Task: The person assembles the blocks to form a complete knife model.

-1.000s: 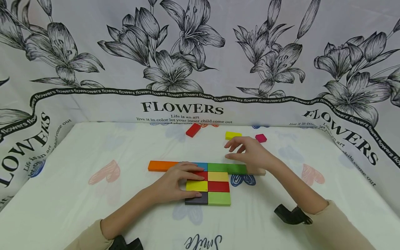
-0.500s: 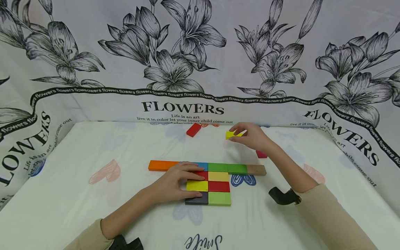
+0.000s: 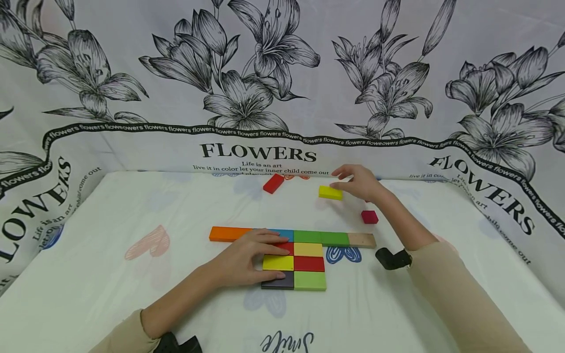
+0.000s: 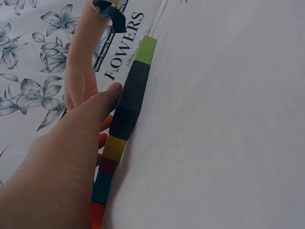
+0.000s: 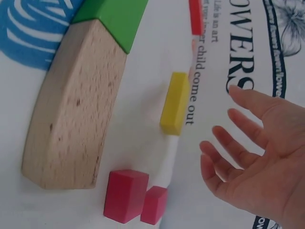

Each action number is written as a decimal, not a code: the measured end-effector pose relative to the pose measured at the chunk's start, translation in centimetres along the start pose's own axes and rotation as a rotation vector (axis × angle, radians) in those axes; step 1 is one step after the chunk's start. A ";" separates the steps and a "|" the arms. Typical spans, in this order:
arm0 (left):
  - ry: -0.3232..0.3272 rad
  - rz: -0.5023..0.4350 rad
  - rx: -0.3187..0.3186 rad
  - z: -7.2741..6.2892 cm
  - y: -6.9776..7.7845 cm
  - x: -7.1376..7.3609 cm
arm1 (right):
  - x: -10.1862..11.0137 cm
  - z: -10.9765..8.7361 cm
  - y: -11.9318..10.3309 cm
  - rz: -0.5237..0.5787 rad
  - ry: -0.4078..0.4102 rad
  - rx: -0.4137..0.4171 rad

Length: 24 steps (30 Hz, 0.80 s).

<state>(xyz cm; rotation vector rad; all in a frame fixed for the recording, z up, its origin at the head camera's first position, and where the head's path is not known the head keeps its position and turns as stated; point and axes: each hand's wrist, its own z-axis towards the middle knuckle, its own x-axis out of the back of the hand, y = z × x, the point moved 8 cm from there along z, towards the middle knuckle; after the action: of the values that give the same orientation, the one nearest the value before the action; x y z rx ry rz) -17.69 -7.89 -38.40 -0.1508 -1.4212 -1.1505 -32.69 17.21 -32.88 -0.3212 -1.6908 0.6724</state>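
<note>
My left hand [image 3: 240,260] rests on a flat arrangement of coloured wooden blocks in the head view, fingers over the blue block [image 3: 283,235] and red block [image 3: 284,247]. Its thumb lies on the black block [image 3: 278,281], also seen from the side in the left wrist view as a dark block [image 4: 132,88]. My right hand [image 3: 361,184] hovers with bent, spread fingers beside a loose yellow block [image 3: 330,193]. Nothing is between those fingers in the right wrist view, where the yellow block [image 5: 175,104] lies apart from the right hand [image 5: 259,148].
An orange block [image 3: 229,234], green blocks [image 3: 321,238] and a bare wood block [image 3: 362,240] form the long top row. A red block [image 3: 273,184] lies loose at the back. Two pink blocks, one larger [image 5: 125,195] and one smaller [image 5: 154,205], lie near the right forearm.
My right hand has moved away from the long row to the back, reached over the yellow block and drawn slightly right of it. The left hand has stayed in place.
</note>
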 end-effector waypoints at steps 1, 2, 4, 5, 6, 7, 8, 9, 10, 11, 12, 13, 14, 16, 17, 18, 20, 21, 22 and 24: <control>0.001 0.008 -0.005 0.0 0.0 0.0 | 0.0 0.1 0.1 0.000 -0.002 -0.003; 0.002 0.014 -0.010 0.0 0.1 0.0 | -0.1 0.2 0.3 -0.002 -0.007 -0.003; 0.004 0.024 -0.017 -0.1 0.1 0.1 | -0.3 0.6 0.7 -0.006 -0.015 -0.013; 0.004 0.028 -0.018 -0.1 0.2 0.1 | -0.4 0.7 0.9 -0.010 -0.018 -0.017; 0.004 0.030 -0.019 -0.1 0.2 0.1 | -0.5 0.9 1.2 -0.012 -0.021 -0.020; 0.003 0.032 -0.019 -0.1 0.2 0.1 | -0.6 1.1 1.4 -0.014 -0.025 -0.021; 0.001 0.034 -0.017 -0.1 0.2 0.1 | -0.7 1.3 1.6 -0.013 -0.030 -0.025; -0.001 0.036 -0.015 -0.1 0.2 0.1 | -0.9 1.5 1.8 -0.014 -0.035 -0.027; -0.003 0.037 -0.014 -0.1 0.2 0.1 | -1.0 1.6 2.0 -0.016 -0.040 -0.024; -0.004 0.039 -0.013 -0.1 0.2 0.1 | -1.2 1.7 2.1 -0.014 -0.045 -0.021; -0.004 0.040 -0.012 -0.1 0.1 0.1 | -1.4 1.8 2.2 -0.010 -0.051 -0.021; -0.005 0.042 -0.012 -0.1 0.1 0.1 | -1.6 1.9 2.2 -0.008 -0.058 -0.019; -0.005 0.045 -0.013 -0.1 0.2 0.1 | -1.7 2.0 2.2 -0.008 -0.064 -0.018; -0.005 0.053 -0.017 -0.1 0.2 0.2 | -2.0 2.1 2.1 -0.009 -0.073 -0.008; -0.005 0.057 -0.019 -0.1 0.3 0.2 | -2.2 2.1 2.1 -0.007 -0.077 -0.006; -0.006 0.062 -0.021 -0.1 0.4 0.2 | -2.3 2.1 2.0 -0.008 -0.080 -0.004; -0.010 0.067 -0.022 -0.1 0.5 0.3 | -2.5 2.2 1.9 -0.015 -0.083 0.001; -0.013 0.067 -0.021 0.0 0.5 0.3 | -2.5 2.2 1.9 -0.016 -0.083 -0.001; -0.017 0.066 -0.019 0.0 0.5 0.3 | -2.6 2.2 2.0 -0.015 -0.084 -0.005; -0.019 0.051 -0.015 0.0 0.5 0.3 | -2.7 2.2 2.1 -0.016 -0.082 -0.018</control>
<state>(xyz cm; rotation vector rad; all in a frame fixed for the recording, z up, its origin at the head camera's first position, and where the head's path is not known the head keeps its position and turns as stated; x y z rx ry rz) -17.41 -7.77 -37.89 -0.2088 -1.4180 -1.1206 -34.47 16.82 -36.47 -0.2958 -1.7768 0.6665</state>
